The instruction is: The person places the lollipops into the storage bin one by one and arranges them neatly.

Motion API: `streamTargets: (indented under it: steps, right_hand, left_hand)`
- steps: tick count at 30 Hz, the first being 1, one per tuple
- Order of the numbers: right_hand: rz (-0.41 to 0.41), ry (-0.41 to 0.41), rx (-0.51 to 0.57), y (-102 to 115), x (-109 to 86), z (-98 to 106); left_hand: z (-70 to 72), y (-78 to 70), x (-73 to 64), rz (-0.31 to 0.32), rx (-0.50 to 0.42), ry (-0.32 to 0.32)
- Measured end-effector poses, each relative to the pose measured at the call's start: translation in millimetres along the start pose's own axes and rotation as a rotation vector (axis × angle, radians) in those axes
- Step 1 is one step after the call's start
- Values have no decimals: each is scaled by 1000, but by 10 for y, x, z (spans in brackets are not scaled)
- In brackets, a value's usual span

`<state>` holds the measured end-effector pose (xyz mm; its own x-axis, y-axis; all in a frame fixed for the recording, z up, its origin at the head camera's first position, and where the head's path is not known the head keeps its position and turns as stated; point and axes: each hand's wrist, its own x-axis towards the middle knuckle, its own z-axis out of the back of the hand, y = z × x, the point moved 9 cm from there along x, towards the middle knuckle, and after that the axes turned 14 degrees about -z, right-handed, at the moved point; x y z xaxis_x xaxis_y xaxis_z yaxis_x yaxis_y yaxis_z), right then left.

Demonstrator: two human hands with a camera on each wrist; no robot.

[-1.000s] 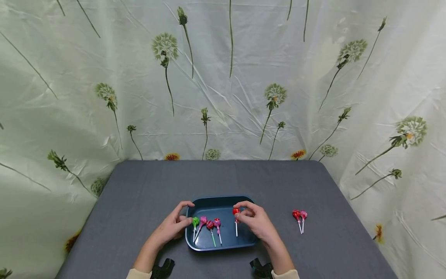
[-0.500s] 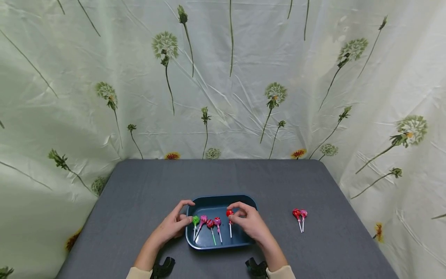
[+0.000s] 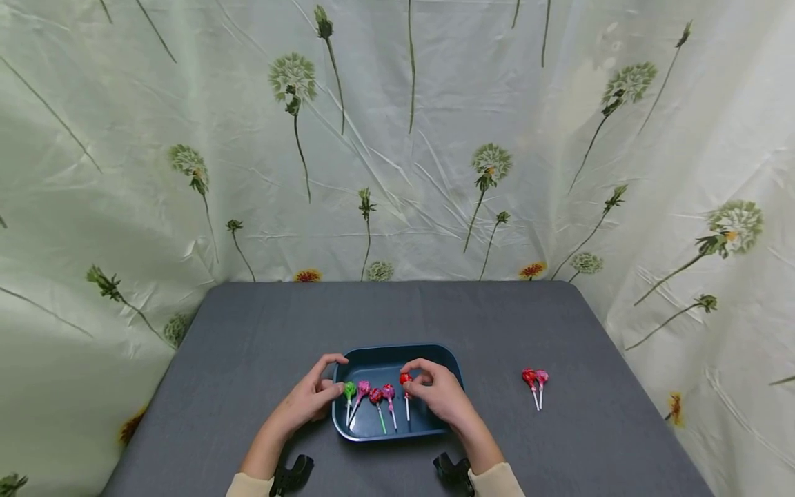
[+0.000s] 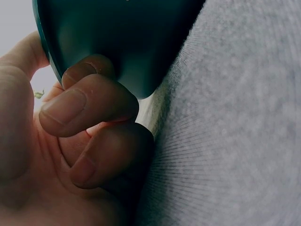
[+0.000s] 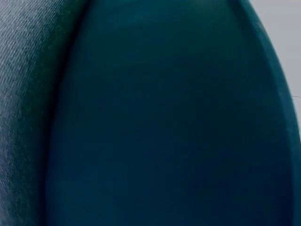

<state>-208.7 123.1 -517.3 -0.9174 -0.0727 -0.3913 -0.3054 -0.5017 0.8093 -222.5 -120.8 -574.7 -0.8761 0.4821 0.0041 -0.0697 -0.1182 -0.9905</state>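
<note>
A dark blue tray lies on the table in the head view. My left hand grips its left end; in the left wrist view the fingers curl against the outer wall and the thumb reaches to the rim. Over the tray, my right hand pinches the head of a red lollipop, its white stick pointing toward me. To its left lie a green lollipop, a pink lollipop, a dark red lollipop with a green stick and a pink-purple lollipop.
Two more lollipops, one red and one pink, lie side by side on the grey table right of the tray. A dandelion-print curtain hangs behind. The right wrist view shows mostly the tray's outer wall.
My right hand has moved left across the tray with the red lollipop, coming closer to the row of others. The left hand has stayed at the tray's left end.
</note>
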Motion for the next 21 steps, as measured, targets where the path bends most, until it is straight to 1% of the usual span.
streamTargets:
  steps: [7, 13, 21]
  right_hand:
    - [-3, 15, -40, -5, 41, -69]
    - [-4, 26, -62, -17, 60, -97]
    - [-26, 55, -56, -66, 85, -144]
  left_hand:
    - [-6, -8, 0, -15, 24, -7]
    - [-26, -3, 12, -3, -2, -4]
    - [-21, -11, 5, 1, -5, 0]
